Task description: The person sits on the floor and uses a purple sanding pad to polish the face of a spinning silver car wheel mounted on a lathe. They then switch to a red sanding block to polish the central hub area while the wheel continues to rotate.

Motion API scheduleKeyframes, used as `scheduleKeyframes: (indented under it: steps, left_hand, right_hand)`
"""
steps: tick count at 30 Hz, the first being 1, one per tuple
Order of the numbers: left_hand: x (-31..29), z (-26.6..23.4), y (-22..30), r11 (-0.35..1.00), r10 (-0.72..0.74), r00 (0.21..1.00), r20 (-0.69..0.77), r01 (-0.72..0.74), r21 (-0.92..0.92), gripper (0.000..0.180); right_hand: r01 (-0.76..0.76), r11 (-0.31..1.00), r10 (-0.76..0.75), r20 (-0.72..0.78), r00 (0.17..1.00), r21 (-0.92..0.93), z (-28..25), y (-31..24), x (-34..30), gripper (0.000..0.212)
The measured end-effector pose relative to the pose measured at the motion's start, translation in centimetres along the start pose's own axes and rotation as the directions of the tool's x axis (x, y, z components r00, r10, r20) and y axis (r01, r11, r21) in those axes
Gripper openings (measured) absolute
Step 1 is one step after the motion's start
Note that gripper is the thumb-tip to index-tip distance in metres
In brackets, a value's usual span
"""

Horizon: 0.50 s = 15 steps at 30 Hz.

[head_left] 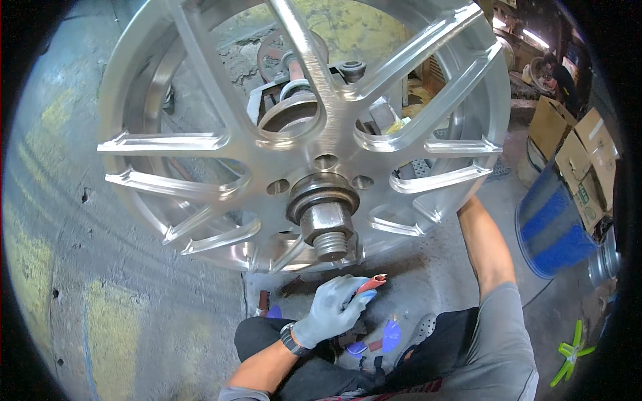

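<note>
A bare silvery alloy wheel (334, 120) with several paired spokes fills the upper middle. It is mounted on a threaded shaft (330, 246) with a large hex nut (326, 222) and a round collar at its hub. Below the wheel, my left hand (332, 311), in a grey glove, is closed on a folded piece of red sandpaper (372, 284), apart from the rim. My right forearm (487, 244) reaches up to the wheel's right side. The right hand itself is hidden behind the rim, so its fingers and any hold do not show.
Purple-backed scraps (391, 334) and a reddish-brown strip (263, 302) lie around my feet. At right stand a blue drum (552, 217) with cardboard boxes (585, 170) on it and a green star-shaped piece (570, 353). Another person (564, 83) sits far right. A stained wall is at left.
</note>
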<state>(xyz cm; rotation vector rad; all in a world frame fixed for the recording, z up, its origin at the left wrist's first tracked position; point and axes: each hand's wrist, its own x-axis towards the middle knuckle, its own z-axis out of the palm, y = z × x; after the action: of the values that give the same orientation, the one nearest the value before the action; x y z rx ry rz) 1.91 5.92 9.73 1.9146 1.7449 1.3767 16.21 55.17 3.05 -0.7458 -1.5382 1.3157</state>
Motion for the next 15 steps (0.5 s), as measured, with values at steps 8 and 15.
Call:
scheduleKeyframes:
  steps: [8,15]
  left_hand:
    - [0.4,1.0,-0.8,0.999,-0.024,0.994,0.103,0.028,-0.039,0.031]
    - [0.3,0.9,-1.1,1.000,-0.004,0.994,0.105,0.005,-0.015,0.036]
  right_hand:
    - [-0.022,0.997,0.024,0.022,0.999,-0.069,-1.1,0.3,1.0,0.026]
    - [-0.024,0.996,0.027,0.034,0.999,-0.090,-0.5,1.1,0.9,0.027]
